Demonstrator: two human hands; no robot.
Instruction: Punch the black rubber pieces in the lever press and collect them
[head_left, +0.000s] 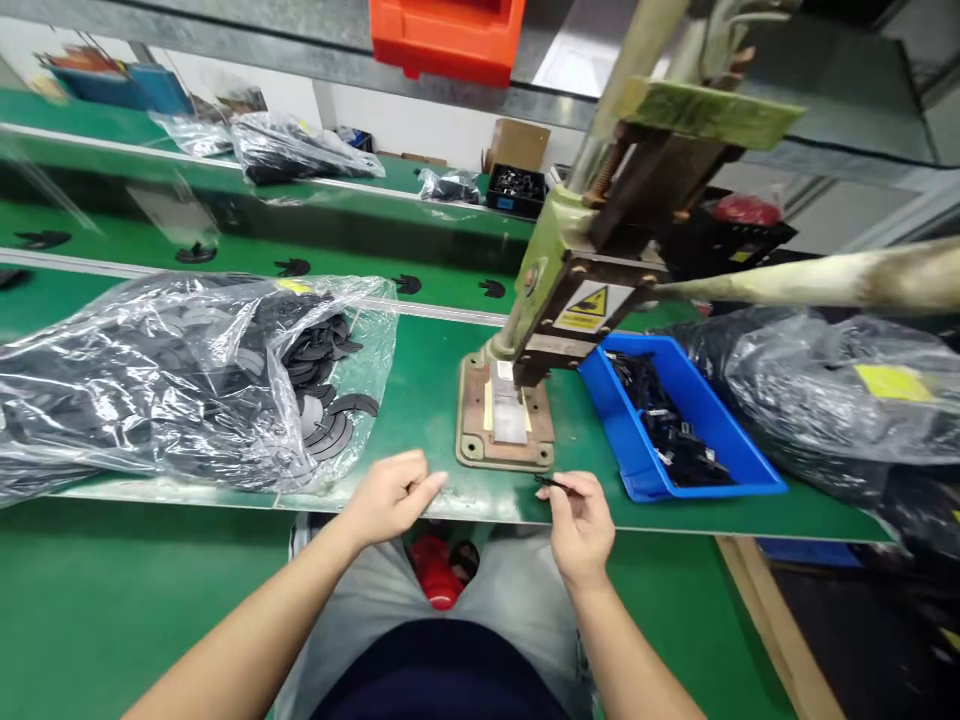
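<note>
My left hand (395, 495) rests at the front edge of the green bench, left of the press base, its fingers curled; anything inside them is hidden. Between thumb and fingers, my right hand (581, 520) pinches a small black part (551, 483) just in front of the press base (470, 420). On that base lies a pale fixture block (510, 422), under the head of the hand press (559, 345). A blue bin (630, 462) of black parts stands right of the press. To the left, an open clear plastic bag (187, 390) holds curved black pieces (328, 430).
The press lever (810, 275) reaches out to the right. Behind the bench, several black parts lie along a green strip (450, 265). Bagged parts (840, 390) lie at the far right. An orange bin (450, 40) hangs overhead, and a black box (516, 190) sits further back.
</note>
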